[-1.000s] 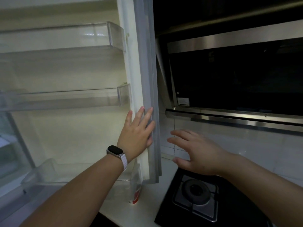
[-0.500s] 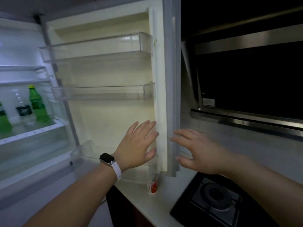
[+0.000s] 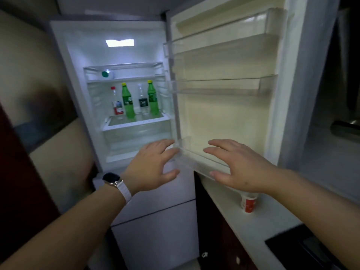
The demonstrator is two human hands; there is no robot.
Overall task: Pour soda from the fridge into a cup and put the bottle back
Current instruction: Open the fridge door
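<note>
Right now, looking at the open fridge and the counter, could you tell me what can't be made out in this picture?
Head view only:
- Bottle labels on the fridge shelf: too small to read, so which is soda is unsure.
- Lying bottle on the upper shelf: only its cap end shows.
- Cup on the counter: its rim is hidden by the right hand.
- Stove, bottom right: cut off by the edge.
- Left wall: blurred.

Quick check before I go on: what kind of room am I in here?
Most likely a small home kitchen. An open fridge holds drink bottles on a shelf, a white countertop runs beside it with a paper cup, and a black cooktop sits at its end.
</note>
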